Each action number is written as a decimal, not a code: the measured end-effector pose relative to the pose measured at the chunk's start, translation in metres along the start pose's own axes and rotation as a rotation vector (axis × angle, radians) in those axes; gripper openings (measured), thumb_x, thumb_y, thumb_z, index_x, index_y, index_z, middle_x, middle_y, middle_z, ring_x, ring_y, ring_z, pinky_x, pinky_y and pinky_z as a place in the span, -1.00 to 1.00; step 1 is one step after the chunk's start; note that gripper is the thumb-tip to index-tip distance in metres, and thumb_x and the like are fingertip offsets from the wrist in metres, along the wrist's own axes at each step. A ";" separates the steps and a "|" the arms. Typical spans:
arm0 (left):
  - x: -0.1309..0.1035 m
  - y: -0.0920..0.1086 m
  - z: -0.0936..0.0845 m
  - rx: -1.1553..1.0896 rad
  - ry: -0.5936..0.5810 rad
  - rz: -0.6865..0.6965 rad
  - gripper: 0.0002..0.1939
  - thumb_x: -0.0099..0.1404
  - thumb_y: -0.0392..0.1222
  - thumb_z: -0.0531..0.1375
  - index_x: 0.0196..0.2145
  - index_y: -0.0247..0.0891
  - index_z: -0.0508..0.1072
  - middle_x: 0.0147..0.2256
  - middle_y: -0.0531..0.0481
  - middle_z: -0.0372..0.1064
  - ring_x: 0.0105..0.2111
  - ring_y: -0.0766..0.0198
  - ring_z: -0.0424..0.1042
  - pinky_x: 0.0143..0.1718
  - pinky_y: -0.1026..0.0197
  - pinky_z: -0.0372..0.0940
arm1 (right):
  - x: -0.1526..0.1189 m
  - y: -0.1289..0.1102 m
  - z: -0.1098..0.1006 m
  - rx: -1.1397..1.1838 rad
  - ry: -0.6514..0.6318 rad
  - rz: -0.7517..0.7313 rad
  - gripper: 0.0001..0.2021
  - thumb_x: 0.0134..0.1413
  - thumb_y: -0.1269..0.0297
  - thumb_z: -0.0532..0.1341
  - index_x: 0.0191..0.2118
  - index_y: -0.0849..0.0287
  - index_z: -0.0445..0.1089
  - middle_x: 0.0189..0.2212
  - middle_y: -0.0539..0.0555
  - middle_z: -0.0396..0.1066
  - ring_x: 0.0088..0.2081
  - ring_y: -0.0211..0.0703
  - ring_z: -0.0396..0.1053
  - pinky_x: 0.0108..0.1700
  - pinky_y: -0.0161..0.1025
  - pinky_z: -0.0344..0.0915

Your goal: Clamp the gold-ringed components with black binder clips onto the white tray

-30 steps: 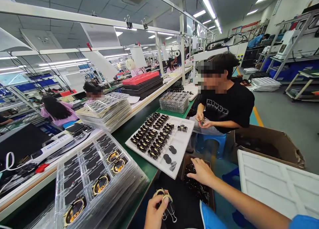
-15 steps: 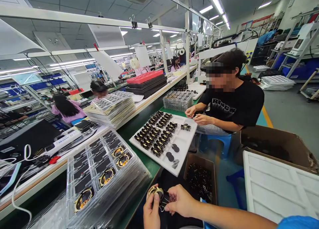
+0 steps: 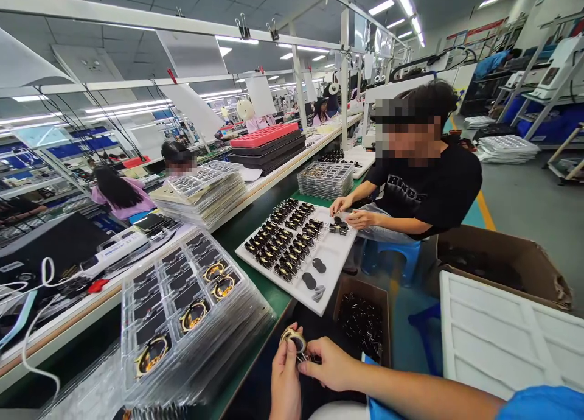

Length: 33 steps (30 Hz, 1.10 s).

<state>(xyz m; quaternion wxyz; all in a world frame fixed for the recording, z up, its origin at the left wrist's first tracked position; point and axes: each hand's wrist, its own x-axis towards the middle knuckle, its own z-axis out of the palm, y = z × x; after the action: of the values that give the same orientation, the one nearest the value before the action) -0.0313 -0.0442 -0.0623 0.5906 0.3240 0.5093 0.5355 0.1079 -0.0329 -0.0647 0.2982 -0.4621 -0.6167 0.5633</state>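
Note:
My left hand [image 3: 286, 371] grips a gold round watch case [image 3: 294, 336] above my lap, thumb on its near side. Against the lower right of the case, my right hand [image 3: 332, 362] pinches a black binder clip [image 3: 302, 357], whose wire handles show partly; whether its jaws bite the case is hidden by my fingers. To the left, a clear plastic tray [image 3: 176, 353] tops a tall stack and holds several gold watch cases [image 3: 194, 315] among dark compartments. Ahead lies a white foam tray [image 3: 328, 304] with rows of clipped pieces [image 3: 285, 240] and dark discs [image 3: 309, 280].
A co-worker [image 3: 424, 170] sits across to the right, hands at the foam tray's far end. Below it stands a cardboard box [image 3: 385, 322] of loose binder clips [image 3: 360, 322]. Another white tray [image 3: 511, 341] lies at right. More stacked clear trays [image 3: 326, 179] stand farther back.
My hands with the watch case and clip have shifted slightly up and right, and the case is turned. The co-worker's hands have moved left and lower, over the foam tray.

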 end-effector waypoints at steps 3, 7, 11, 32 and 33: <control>0.002 0.007 0.007 -0.003 0.030 0.014 -0.33 0.04 0.35 0.40 -0.07 -0.20 0.64 0.05 -0.24 0.54 0.17 -0.08 0.43 0.28 -0.07 0.24 | -0.005 0.004 -0.012 -0.054 0.009 0.036 -0.82 0.01 0.26 0.34 -0.51 0.19 0.41 -0.70 -0.11 0.24 -0.61 -0.31 0.18 -0.54 -0.36 -0.01; 0.007 0.026 0.016 -0.050 0.110 0.052 -0.36 0.03 0.34 0.41 -0.16 -0.27 0.66 -0.05 -0.24 0.58 0.00 0.01 0.53 0.13 0.00 0.37 | -0.015 0.015 -0.062 -0.206 0.118 0.005 -0.78 0.04 0.16 0.34 -0.49 0.19 0.48 -0.58 -0.01 0.42 -0.49 -0.19 0.34 -0.43 -0.30 0.17; 0.014 0.039 0.027 0.036 0.028 -0.001 -0.45 0.08 0.26 0.42 -0.22 -0.31 0.67 -0.18 -0.17 0.59 -0.20 0.15 0.54 -0.12 0.14 0.44 | -0.018 0.029 -0.131 -0.527 0.215 0.166 -0.69 -0.01 0.05 0.38 -0.26 0.21 0.56 -0.24 0.22 0.57 -0.17 0.15 0.50 -0.14 -0.09 0.36; 0.123 0.043 0.107 0.831 -0.117 0.292 -0.55 0.04 -0.45 0.34 -0.09 -0.23 0.41 -0.09 -0.18 0.45 0.00 -0.03 0.44 0.12 -0.05 0.26 | 0.100 0.028 -0.163 0.103 0.604 -0.281 -0.52 -0.11 -0.17 0.42 -0.27 0.11 0.35 -0.14 0.21 0.56 -0.09 0.03 0.52 0.14 0.10 0.37; 0.122 0.043 0.109 0.857 -0.136 0.311 -0.57 0.06 -0.46 0.31 -0.10 -0.23 0.42 -0.06 -0.20 0.45 0.03 -0.05 0.42 0.15 -0.07 0.24 | 0.101 0.030 -0.164 0.136 0.620 -0.272 -0.48 -0.11 -0.23 0.40 -0.27 0.11 0.34 -0.13 0.22 0.55 -0.07 0.03 0.52 0.14 0.08 0.37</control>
<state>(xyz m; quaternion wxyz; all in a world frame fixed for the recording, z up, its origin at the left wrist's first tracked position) 0.0476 0.1004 -0.0236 0.3482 0.6458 0.5903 0.3365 0.2208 0.1257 -0.0782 0.5740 -0.5037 -0.5137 0.3910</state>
